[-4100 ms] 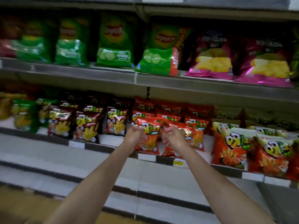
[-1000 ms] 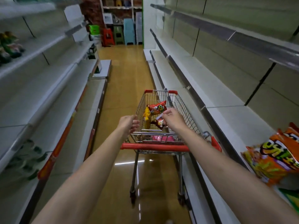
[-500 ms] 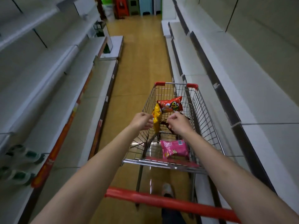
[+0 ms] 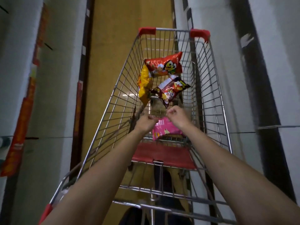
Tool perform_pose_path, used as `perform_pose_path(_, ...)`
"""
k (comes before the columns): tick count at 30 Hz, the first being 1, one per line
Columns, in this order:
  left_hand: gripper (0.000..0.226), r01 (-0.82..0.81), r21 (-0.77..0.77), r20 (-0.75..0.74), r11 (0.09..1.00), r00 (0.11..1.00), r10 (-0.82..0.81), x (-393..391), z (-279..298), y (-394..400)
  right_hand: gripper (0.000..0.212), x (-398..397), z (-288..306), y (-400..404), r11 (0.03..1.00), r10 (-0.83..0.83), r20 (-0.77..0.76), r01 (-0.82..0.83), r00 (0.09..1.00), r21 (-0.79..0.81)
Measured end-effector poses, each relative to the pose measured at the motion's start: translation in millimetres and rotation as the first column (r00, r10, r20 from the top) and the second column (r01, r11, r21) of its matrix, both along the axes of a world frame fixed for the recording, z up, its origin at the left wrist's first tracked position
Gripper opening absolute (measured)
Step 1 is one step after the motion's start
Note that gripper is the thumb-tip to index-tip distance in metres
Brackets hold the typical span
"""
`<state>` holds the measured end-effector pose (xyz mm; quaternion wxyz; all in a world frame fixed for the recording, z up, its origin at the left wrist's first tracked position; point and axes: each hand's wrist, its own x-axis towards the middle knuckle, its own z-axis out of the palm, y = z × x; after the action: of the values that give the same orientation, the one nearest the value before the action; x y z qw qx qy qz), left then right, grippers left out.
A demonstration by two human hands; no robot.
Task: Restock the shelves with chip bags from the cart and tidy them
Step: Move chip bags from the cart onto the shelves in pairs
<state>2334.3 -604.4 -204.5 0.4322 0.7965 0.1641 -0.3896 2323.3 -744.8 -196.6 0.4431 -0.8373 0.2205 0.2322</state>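
Both my hands are down in the cart [image 4: 209, 88] over the pink bag [image 4: 167, 129]: left hand [image 4: 146, 122] and right hand [image 4: 177, 116] loosely curled, gripping nothing yet. I'd pinch its top corners, lift straight, then grab the dark red bag [image 4: 170, 91].

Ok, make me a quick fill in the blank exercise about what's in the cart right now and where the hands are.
1. Both hands reach into the wire ____.
2. The bag nearest the left hand and right hand is ____ in colour.
3. The yellow bag leans against the cart's ____ side wall.
4. The red bag lies ____ from the person than the dark red bag.

Missing words: cart; pink; left; farther
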Motion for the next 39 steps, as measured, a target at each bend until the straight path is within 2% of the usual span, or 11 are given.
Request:
perform_pose_path(3, 0.018, -0.029, 0.068, -0.042, 0.997, 0.999, 0.032, -1, -31, -3, 0.01, 8, -35, -7, 1.0, 0.014, -0.066, -0.014, 0.998, 0.004)
perform_pose_path(7, 0.019, -0.114, 0.125, -0.119, 0.986, 0.984, 0.129, 1, -77, -9, 0.015, 14, -79, -12, 0.998, 0.001, -0.124, 0.006, 0.992, 0.057)
perform_pose_path(9, 0.033, -0.124, 0.139, -0.171, 0.982, 0.974, 0.147, 7, -94, -17, 0.017, 14, -97, -14, 0.998, 0.001, -0.156, 0.009, 0.988, 0.064)
perform_pose_path(16, 0.047, -0.291, 0.058, -0.351, 0.955, 0.89, 0.292, 20, -148, -25, 0.029, 17, -144, -26, 0.998, 0.002, -0.209, 0.011, 0.978, 0.059)
perform_pose_path(21, 0.056, -0.363, -0.048, -0.45, 0.931, 0.84, 0.304, 21, -178, -18, 0.076, 7, -162, -29, 0.976, 0.212, -0.286, -0.215, 0.935, 0.022)
perform_pose_path(26, 0.025, -0.347, -0.075, -0.384, 0.935, 0.875, 0.294, 42, -152, -15, 0.111, 8, -151, -20, 0.865, 0.459, -0.299, -0.497, 0.837, -0.062)
perform_pose_path(28, 0.042, -0.312, -0.091, -0.369, 0.946, 0.893, 0.259, 52, -136, -7, 0.111, 18, -145, -13, 0.893, 0.413, -0.219, -0.44, 0.884, -0.092)
perform_pose_path(30, 0.071, -0.374, -0.106, -0.357, 0.921, 0.879, 0.316, 60, -128, 7, 0.094, 30, -136, -8, 0.945, 0.312, -0.138, -0.322, 0.94, -0.061)
perform_pose_path(33, 0.099, -0.431, -0.158, -0.305, 0.888, 0.877, 0.371, 67, -119, 27, 0.063, 46, -124, -7, 0.976, 0.069, -0.154, -0.034, 0.986, 0.216)
perform_pose_path(36, 0.101, -0.296, -0.259, -0.223, 0.92, 0.945, 0.241, 68, -111, 35, 0.056, 52, -115, -11, 0.816, -0.092, -0.345, 0.269, 0.934, 0.511)
perform_pose_path(39, 0.094, -0.179, -0.379, -0.263, 0.908, 0.962, 0.079, 66, -105, 31, 0.052, 52, -115, -11, 0.735, -0.07, -0.419, 0.331, 0.905, 0.592)
